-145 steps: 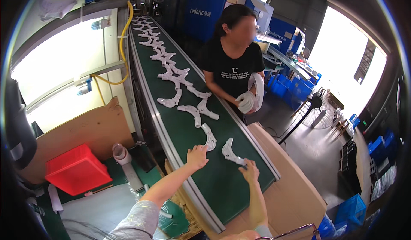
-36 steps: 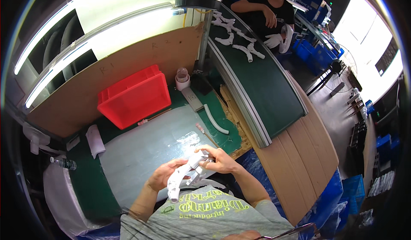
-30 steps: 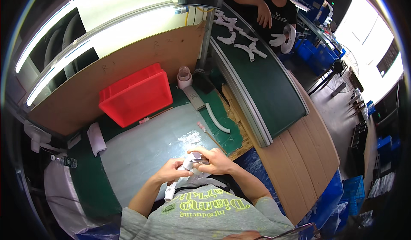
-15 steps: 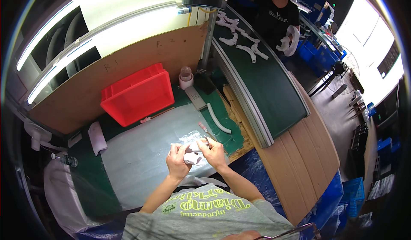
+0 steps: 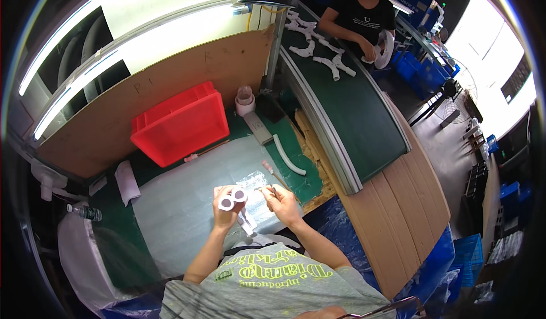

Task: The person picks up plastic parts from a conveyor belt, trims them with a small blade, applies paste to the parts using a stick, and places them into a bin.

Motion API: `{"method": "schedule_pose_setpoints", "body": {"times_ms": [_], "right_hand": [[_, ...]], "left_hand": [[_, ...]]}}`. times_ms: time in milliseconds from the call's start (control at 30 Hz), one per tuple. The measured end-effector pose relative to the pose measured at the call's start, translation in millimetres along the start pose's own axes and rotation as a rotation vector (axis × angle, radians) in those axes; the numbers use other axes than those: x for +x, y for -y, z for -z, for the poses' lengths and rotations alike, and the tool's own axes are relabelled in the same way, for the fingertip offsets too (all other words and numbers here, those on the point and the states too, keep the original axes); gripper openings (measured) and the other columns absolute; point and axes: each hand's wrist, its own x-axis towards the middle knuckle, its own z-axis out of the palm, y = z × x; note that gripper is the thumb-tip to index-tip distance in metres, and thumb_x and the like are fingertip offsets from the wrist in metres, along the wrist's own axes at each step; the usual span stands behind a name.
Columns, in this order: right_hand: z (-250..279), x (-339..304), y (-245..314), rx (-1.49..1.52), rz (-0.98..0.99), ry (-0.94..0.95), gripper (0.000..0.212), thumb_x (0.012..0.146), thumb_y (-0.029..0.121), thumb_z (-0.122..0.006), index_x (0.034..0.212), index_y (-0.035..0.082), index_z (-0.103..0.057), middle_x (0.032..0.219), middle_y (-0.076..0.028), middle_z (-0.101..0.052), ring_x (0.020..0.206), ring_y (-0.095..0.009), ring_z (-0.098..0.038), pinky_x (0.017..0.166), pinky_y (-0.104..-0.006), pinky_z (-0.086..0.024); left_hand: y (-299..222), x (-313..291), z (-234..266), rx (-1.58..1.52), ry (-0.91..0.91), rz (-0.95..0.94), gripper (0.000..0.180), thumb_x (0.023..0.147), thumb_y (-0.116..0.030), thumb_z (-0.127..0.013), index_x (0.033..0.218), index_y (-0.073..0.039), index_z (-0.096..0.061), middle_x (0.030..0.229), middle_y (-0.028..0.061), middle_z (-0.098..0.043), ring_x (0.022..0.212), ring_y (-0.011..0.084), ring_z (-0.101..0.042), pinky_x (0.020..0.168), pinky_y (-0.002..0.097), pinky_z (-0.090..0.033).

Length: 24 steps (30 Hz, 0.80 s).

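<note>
My left hand (image 5: 223,215) is closed around a white branched pipe fitting (image 5: 245,223). Two round open ends of it face up, and another branch hangs down toward my shirt. To its right, my right hand (image 5: 285,207) is closed on a thin, dark pen-like tool (image 5: 274,190); its tip is too small to make out. A gap separates the tool from the fitting. Both hands are above a translucent plastic sheet (image 5: 176,216) on the green bench. Just beyond my right hand lies a thin stick with a pink-white end (image 5: 267,166).
A red bin (image 5: 182,127) leans at the bench's back. Near it are a grey block (image 5: 259,129) and a curved white tube (image 5: 288,158). At right runs a green conveyor (image 5: 352,120) bearing white branched fittings (image 5: 327,66); a person (image 5: 364,17) stands behind it. A bottle (image 5: 85,212) lies left.
The fitting has turned so two open ends face up. My right hand has come away from it, leaving it in my left hand. The person behind the conveyor has lowered an arm.
</note>
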Motion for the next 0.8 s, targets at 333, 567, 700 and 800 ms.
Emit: {"method": "schedule_pose_setpoints", "body": {"times_ms": [333,567,700,800], "right_hand": [[73,0,-86,-0.477,-0.135,-0.262,0.017,0.082,0.016,-0.062,0.081,-0.001,-0.061,0.055,0.003,-0.046,0.051,-0.003,-0.037,0.045,-0.0222,-0.03],[91,36,-120,-0.914,-0.064,-0.334,0.022,0.076,0.022,-0.062,0.087,0.004,-0.064,0.075,-0.014,-0.062,0.073,-0.031,-0.062,0.066,-0.0384,-0.047],[84,75,-136,-1.122,0.002,-0.178,0.024,0.076,0.021,-0.062,0.096,0.008,-0.06,0.091,-0.012,-0.059,0.079,-0.034,-0.06,0.069,-0.0431,-0.047],[73,100,-151,-1.294,0.034,-0.065,0.024,0.076,0.019,-0.061,0.096,0.007,-0.059,0.092,-0.014,-0.059,0.077,-0.035,-0.061,0.068,-0.0442,-0.047]], "left_hand": [[0,-20,53,-0.934,-0.194,0.782,0.037,0.071,0.007,-0.062,0.107,0.001,-0.052,0.092,0.008,-0.056,0.086,0.0183,-0.06,0.075,0.0331,-0.055],[7,-30,43,-0.728,-0.226,0.765,0.034,0.069,0.002,-0.068,0.101,-0.002,-0.058,0.084,0.0042,-0.06,0.076,0.0119,-0.057,0.065,0.0257,-0.045],[2,-19,35,-0.551,-0.098,0.72,0.032,0.069,-0.001,-0.071,0.099,-0.003,-0.059,0.084,0.0015,-0.06,0.075,0.0078,-0.054,0.065,0.0233,-0.045],[-9,-9,30,-0.324,-0.071,0.602,0.028,0.068,-0.002,-0.072,0.093,-0.002,-0.06,0.085,0.0016,-0.061,0.077,0.0087,-0.057,0.066,0.0252,-0.047]]}}
